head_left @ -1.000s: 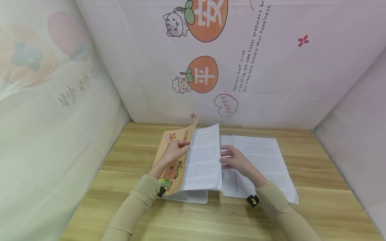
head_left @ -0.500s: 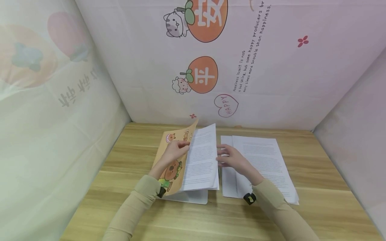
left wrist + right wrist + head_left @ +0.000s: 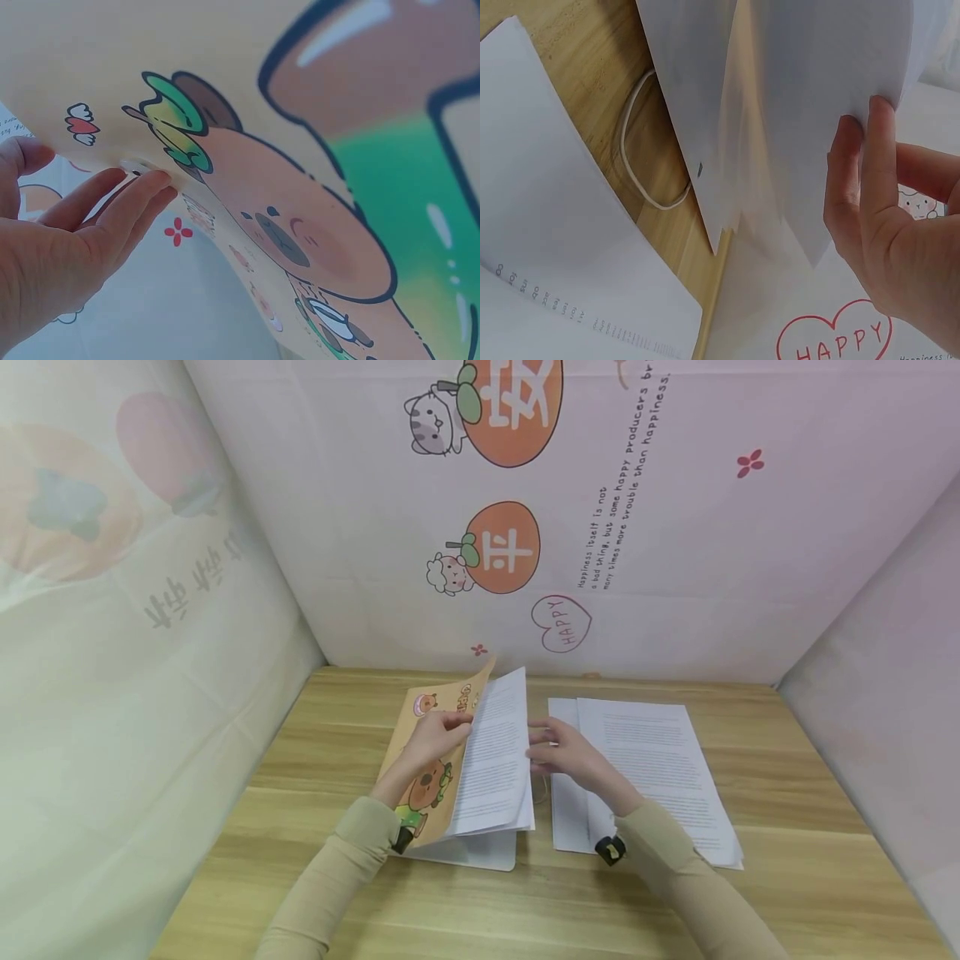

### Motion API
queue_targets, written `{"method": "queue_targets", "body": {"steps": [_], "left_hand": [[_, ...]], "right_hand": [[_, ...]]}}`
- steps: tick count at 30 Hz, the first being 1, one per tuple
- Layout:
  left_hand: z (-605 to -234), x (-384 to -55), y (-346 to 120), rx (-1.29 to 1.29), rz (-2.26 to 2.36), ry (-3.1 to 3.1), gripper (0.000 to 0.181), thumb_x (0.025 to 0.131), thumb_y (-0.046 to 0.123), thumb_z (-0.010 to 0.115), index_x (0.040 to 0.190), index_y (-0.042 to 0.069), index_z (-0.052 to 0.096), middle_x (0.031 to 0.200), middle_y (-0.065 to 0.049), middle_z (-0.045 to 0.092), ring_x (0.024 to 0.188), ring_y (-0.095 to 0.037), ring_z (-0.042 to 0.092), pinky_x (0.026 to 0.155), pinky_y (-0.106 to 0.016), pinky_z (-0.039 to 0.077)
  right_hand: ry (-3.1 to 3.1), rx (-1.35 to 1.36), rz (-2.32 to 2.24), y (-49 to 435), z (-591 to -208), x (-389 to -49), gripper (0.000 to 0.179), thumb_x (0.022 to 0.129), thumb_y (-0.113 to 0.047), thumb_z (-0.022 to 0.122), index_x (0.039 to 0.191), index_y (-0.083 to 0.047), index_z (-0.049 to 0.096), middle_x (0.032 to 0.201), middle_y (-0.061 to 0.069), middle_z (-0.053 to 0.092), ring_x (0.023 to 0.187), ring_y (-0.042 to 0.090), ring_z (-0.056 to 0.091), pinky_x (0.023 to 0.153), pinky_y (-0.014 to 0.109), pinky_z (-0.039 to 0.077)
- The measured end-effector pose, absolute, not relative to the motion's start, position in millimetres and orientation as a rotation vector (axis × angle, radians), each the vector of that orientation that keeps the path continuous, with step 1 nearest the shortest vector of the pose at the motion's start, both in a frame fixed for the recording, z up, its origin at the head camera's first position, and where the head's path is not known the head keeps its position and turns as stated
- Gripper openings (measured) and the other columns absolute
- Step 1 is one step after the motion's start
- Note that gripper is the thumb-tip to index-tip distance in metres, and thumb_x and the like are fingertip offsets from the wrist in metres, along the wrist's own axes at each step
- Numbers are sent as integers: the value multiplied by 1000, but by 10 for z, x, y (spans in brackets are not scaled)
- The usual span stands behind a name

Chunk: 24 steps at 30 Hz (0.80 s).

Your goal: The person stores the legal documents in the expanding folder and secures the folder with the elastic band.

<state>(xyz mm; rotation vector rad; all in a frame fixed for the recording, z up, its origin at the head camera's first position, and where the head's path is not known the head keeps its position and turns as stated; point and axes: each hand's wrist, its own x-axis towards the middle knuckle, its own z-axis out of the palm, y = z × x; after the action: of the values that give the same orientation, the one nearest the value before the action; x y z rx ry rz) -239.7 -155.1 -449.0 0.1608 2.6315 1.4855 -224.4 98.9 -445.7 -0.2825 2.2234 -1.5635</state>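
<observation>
In the head view, an orange-tan folder (image 3: 408, 727) with cartoon capybaras lies at the table's left, its cover lifted. My left hand (image 3: 435, 737) pinches the cover's raised edge; the left wrist view shows the fingertips (image 3: 154, 178) against the cover. Several printed sheets (image 3: 491, 752) stand tilted beside the cover, above a pale lower flap (image 3: 480, 850). My right hand (image 3: 566, 752) holds these sheets at their right edge. Seen from the right wrist, its fingers (image 3: 880, 150) press on the back of the sheets, and the thumb's tip is hidden.
Right of the folder, a second stack of printed papers (image 3: 652, 768) lies flat on the wooden table (image 3: 495, 910). A thin pale loop of cord (image 3: 626, 150) lies between that stack and the raised sheets. White patterned cloth walls (image 3: 675, 568) bound the table.
My right hand has moved left, and the right edge of the raised sheets has shifted left with it. The left hand, cover and right stack stay almost the same.
</observation>
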Motion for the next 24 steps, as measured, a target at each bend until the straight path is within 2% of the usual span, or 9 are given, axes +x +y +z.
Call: {"method": "queue_targets", "body": {"steps": [10,24], "left_hand": [[-4512,-2400,-1527,164,1496,2641,38,92,21,59,124,3,69,132,-13,66,120,-28,63,97,-41,55],[-4470,-2418,-1487,164,1456,2664,37,91,23,59,122,7,71,127,-11,70,110,-23,66,89,-35,56]], "right_hand": [[2211,-278,-1562,899,-4458,-2272,62,96,-10,58,150,2,31,142,32,48,112,31,67,90,35,60],[2188,-248,-1583,750,-4455,-2309,63,94,-8,61,150,3,32,141,33,48,106,29,68,94,41,58]]}}
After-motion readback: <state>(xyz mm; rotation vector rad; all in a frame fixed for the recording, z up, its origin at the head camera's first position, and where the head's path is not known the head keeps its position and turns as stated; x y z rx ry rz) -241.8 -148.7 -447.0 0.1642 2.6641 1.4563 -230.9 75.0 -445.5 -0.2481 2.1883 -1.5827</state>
